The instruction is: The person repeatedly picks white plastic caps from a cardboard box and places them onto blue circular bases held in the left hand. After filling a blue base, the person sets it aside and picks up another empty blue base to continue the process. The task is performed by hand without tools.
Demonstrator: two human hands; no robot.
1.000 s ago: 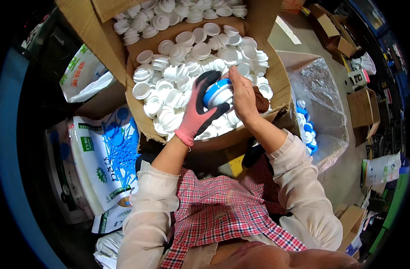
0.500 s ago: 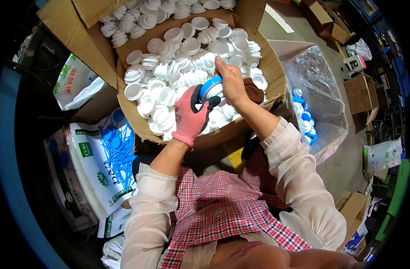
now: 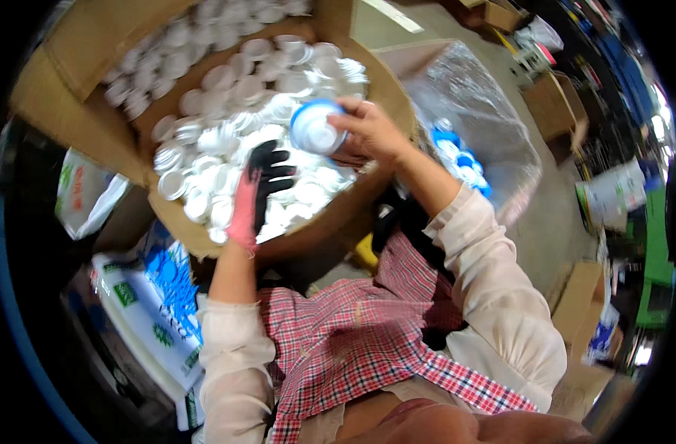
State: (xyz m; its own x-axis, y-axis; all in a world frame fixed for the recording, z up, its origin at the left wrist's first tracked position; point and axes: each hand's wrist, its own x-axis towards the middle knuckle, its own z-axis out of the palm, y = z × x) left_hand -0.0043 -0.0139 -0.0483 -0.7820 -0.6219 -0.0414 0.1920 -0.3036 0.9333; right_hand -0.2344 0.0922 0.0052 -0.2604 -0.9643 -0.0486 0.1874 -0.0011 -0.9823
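Note:
My bare right hand [image 3: 376, 135] holds a round white plastic cap with a blue rim [image 3: 319, 132] by its edge, above the open cardboard box [image 3: 388, 81]. White ridged plastic caps [image 3: 223, 129] fill that box in a loose heap. My left hand [image 3: 258, 185], in a pink glove with black fingers, is over the near left part of the heap. Its fingers are spread, with nothing seen in them, and it is apart from the held cap. Motion blurs the picture somewhat.
Right of the box stands a carton lined with clear plastic [image 3: 475, 85], holding blue-and-white caps [image 3: 460, 159]. At left, thin blue plastic pieces [image 3: 168, 277] lie on a white printed sack [image 3: 157, 337]. Cardboard boxes [image 3: 556, 103] and a white bucket [image 3: 612, 194] stand further right.
My left hand has let go of the blue-rimmed cap and moved left, its fingers opening. My right hand now holds the cap alone. The whole view has shifted and turned.

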